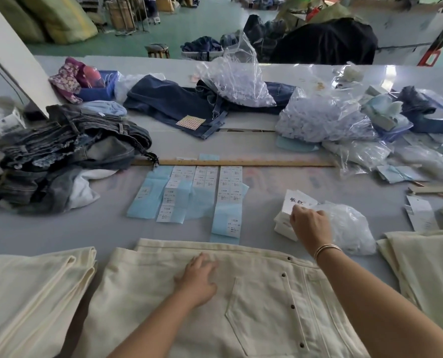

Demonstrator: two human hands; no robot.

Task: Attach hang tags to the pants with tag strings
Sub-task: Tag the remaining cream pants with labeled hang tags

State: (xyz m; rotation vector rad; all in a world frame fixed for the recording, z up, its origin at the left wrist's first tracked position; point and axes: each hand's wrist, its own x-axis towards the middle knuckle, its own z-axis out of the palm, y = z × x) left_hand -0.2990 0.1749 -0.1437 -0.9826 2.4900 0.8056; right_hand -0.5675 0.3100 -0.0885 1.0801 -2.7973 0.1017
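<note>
Cream pants lay flat at six o'clock on the grey table, back pocket and dark rivets up. On them rested the left hand, fingers straight and spread, pressing the cloth near the waistband. More folded cream cloth sat at eight o'clock, and another cream piece at four. Toward three o'clock the right hand, bangles at the wrist, pinched the top white hang tag of a stack, just beside a crumpled clear bag. At the centre lay blue-backed sticker sheets, touching a wooden ruler beyond them. At ten o'clock sat a heap of washed jeans. Farther, at twelve, dark denim lay under a clear bag of white pieces; a second such bag sat at two o'clock.
</note>
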